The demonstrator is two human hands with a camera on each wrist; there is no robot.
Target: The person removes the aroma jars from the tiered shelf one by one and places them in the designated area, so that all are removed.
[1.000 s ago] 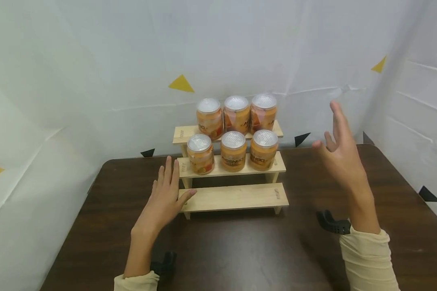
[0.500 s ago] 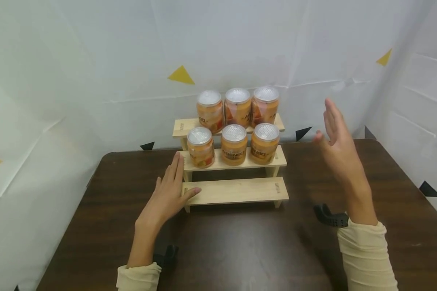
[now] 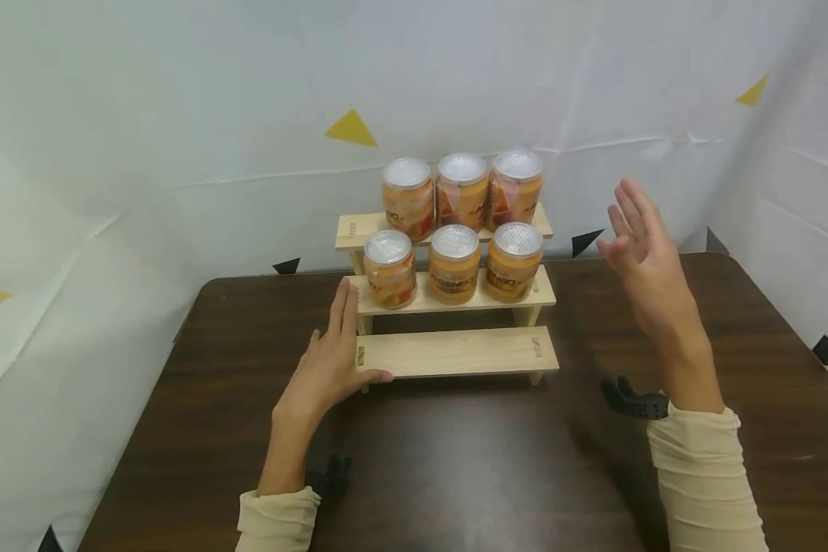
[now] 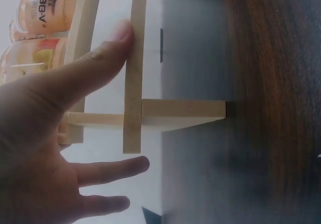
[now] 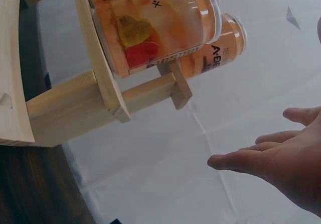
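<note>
A three-step wooden rack (image 3: 462, 354) stands on the table in the head view. Three orange jars with silver lids (image 3: 409, 201) line its top step, and three more (image 3: 390, 277) its middle step; the bottom step carries nothing. My left hand (image 3: 326, 369) is at the rack's left end, fingers straight along the side. In the left wrist view, its thumb (image 4: 95, 63) lies against the front edge of the bottom step (image 4: 133, 88). Raised in the air to the rack's right, my right hand (image 3: 652, 280) holds nothing; its fingers (image 5: 241, 162) are extended, apart from the jars (image 5: 155, 28).
The dark wooden table (image 3: 469, 460) reaches back to a white sheet wall (image 3: 248, 92) close behind the rack. Yellow triangles (image 3: 352, 128) and black triangles (image 3: 586, 242) mark the sheet. A black wrist strap (image 3: 633, 400) is on the right forearm.
My left hand has moved right, closer against the rack's left end, its thumb now at the bottom step's front edge. My right hand stays raised, its fingers slightly more spread. The head view has tilted slightly.
</note>
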